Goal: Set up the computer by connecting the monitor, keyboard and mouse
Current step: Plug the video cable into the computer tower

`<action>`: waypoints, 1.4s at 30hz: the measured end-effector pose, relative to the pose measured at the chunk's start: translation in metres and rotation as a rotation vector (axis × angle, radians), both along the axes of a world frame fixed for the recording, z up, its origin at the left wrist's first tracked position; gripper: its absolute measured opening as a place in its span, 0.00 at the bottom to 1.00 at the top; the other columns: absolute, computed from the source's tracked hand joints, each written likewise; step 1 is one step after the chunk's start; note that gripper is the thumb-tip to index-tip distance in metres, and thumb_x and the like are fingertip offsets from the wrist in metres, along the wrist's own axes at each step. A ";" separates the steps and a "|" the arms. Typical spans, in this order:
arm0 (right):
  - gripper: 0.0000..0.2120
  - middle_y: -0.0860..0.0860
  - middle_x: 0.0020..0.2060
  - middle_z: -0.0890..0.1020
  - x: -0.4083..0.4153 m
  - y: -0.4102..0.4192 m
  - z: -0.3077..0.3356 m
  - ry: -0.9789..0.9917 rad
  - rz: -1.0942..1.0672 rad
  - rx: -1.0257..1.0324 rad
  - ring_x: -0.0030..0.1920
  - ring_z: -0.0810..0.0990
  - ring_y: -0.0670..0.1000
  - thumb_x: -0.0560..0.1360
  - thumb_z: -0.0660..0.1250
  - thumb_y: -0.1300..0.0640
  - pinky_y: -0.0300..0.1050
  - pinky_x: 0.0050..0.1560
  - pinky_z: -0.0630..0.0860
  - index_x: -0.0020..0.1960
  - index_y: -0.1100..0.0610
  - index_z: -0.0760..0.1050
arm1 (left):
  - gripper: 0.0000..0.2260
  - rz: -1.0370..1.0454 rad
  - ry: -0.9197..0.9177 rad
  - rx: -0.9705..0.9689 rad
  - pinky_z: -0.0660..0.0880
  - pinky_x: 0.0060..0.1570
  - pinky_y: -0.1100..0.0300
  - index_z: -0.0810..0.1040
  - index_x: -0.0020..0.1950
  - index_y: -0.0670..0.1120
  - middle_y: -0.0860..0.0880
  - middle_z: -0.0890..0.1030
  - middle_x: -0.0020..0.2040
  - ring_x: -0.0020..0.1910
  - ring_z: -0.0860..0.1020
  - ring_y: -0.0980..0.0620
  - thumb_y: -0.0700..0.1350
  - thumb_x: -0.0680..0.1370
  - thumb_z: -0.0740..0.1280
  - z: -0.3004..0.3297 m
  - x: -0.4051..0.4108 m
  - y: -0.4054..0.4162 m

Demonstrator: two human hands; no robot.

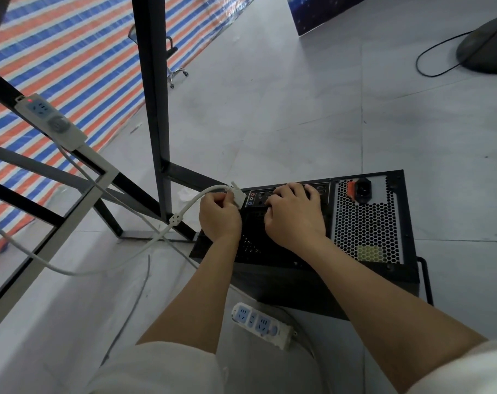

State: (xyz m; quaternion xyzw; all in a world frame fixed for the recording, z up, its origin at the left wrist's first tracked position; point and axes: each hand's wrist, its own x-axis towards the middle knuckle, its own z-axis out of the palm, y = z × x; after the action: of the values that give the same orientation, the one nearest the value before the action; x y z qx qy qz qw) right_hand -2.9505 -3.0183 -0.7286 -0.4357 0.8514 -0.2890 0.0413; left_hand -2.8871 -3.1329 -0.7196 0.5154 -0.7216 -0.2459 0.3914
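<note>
Plugging in progress: I read this as the monitor lead going into the back of the computer; keyboard and mouse leads are not in sight.
Head view, computer: black computer case [366, 223] stands on the grey floor [284, 115] with its back panel facing up, just right of the black desk frame [153, 95].
Head view, left hand: my left hand [219, 215] pinches the white plug [238, 194] at the left edge of the port strip; its white cable [185, 207] arcs away left and down across the floor.
Head view, right hand: my right hand [294, 212] lies over the ports with fingers bent, feeling along them; I cannot tell whether it holds anything.
Head view, power: power socket [363, 189] on the case sits bare, no lead in it; white power strip [263, 324] lies on the floor near the case; second strip [51, 120] hangs on the desk frame, red light on.
How to do it well: I judge it best to find the matching port by fingertip, square the plug to it, push straight with no rocking, then turn the side screws.
Risk: forcing it at an angle could bend pins.
</note>
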 end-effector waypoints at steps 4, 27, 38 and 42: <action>0.18 0.51 0.67 0.71 0.000 0.001 0.002 0.007 -0.007 0.011 0.70 0.61 0.53 0.77 0.54 0.51 0.55 0.72 0.51 0.63 0.53 0.74 | 0.08 -0.031 -0.005 0.007 0.72 0.46 0.60 0.79 0.49 0.41 0.47 0.81 0.46 0.46 0.78 0.50 0.46 0.77 0.67 0.000 0.003 -0.004; 0.24 0.63 0.74 0.57 0.056 0.170 0.043 -0.020 0.468 0.541 0.75 0.54 0.60 0.79 0.53 0.57 0.58 0.71 0.57 0.73 0.64 0.59 | 0.22 -0.285 -0.673 0.313 0.57 0.71 0.56 0.63 0.74 0.45 0.46 0.60 0.76 0.75 0.57 0.49 0.47 0.81 0.60 0.019 0.064 0.166; 0.16 0.54 0.60 0.74 0.018 0.297 0.202 -0.241 0.327 0.865 0.62 0.71 0.55 0.78 0.53 0.58 0.50 0.62 0.65 0.64 0.58 0.68 | 0.16 -0.389 -0.809 0.564 0.70 0.56 0.52 0.69 0.67 0.42 0.41 0.74 0.61 0.59 0.73 0.40 0.44 0.80 0.57 0.192 0.069 0.285; 0.13 0.54 0.54 0.77 0.025 0.329 0.283 -0.235 0.335 0.799 0.54 0.75 0.55 0.78 0.53 0.60 0.46 0.50 0.68 0.58 0.58 0.72 | 0.16 -0.450 -0.685 0.463 0.72 0.56 0.48 0.71 0.66 0.42 0.41 0.76 0.60 0.59 0.73 0.40 0.42 0.78 0.59 0.293 0.069 0.323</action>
State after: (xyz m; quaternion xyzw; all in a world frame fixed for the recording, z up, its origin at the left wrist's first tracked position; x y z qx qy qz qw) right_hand -2.9254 -2.6892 -0.4455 -0.4815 0.8036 0.0256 0.3489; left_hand -2.8185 -2.8097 -0.4267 0.4714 -0.8293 -0.2947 -0.0575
